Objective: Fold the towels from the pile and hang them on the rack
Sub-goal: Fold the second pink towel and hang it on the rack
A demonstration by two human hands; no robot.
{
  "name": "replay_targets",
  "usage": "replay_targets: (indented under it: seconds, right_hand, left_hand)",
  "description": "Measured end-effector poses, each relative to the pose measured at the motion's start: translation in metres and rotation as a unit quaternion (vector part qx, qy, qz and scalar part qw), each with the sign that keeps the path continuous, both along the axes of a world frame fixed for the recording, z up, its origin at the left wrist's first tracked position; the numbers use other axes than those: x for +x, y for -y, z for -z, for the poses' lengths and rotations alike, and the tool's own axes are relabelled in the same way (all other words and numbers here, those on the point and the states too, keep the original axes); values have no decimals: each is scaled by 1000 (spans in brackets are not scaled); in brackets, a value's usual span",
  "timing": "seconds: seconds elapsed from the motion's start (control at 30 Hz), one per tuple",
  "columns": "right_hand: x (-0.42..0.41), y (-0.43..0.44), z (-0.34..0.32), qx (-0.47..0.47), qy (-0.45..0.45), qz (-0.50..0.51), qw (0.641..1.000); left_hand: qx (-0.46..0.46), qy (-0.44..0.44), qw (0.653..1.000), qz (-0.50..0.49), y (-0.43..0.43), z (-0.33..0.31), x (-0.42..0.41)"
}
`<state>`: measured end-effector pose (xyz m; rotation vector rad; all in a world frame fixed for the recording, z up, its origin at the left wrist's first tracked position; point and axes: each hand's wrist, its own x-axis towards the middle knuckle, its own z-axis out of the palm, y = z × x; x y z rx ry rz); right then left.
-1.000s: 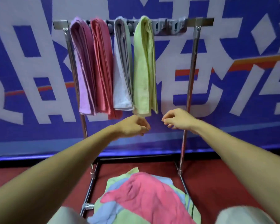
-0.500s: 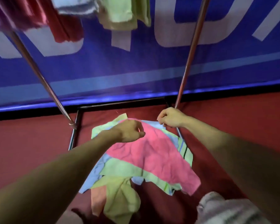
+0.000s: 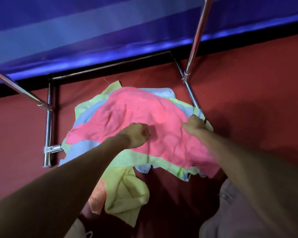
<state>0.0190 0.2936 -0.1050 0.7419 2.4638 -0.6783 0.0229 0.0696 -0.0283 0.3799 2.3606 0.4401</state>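
The pile of towels (image 3: 127,157) lies on the red floor between the rack's feet. A crumpled pink towel (image 3: 139,110) lies on top, over light blue, green and striped ones; a yellow-green towel (image 3: 127,194) and an orange one (image 3: 97,196) spill toward me. My left hand (image 3: 138,134) hovers over the pink towel's middle, fingers curled, casting a shadow and holding nothing. My right hand (image 3: 194,125) is at the pink towel's right edge with curled fingers; I cannot tell whether it grips cloth. Only the rack's (image 3: 196,36) lower poles and base show.
The rack's chrome base bars (image 3: 48,126) frame the pile on the left, and a slanted pole (image 3: 21,90) crosses at the left. A blue banner wall (image 3: 110,31) stands behind. My knees (image 3: 234,213) are at the bottom edge.
My view has tipped down from the hung towels to the pile. Both hands dropped from the green towel's hem on the rack to the pink towel on the pile.
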Motion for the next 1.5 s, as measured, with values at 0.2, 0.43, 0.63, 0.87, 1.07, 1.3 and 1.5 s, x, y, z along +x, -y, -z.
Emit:
replay_targets:
  seconds: [0.2,0.43,0.63,0.87,1.07,1.3,1.5]
  right_hand:
    - [8,13,12,44,-3,-60,997]
    - [8,22,-44,-32,-31,-200,979]
    - [-1,72,-124,-225,-144,-82,960]
    - [3,131,-240,-410,-208,-16,888]
    - [11,149,-314,-413,-232,-101,875]
    - [21,152,-328,-292,-219,-245,898]
    - [17,157,-325,-309,-155,-268,899]
  left_hand:
    - [42,31,993,-105,9,15,-2]
    - [121,69,978,-155,14,-12,7]
    - [164,74,971,-155,21,-68,24]
    - [257,-93,936,-220,54,-150,39]
    - [325,-127,898,-268,87,-218,40]
    - [427,-115,808,-389,110,-245,44]
    - [499,-88,698,-505,117,-248,37]
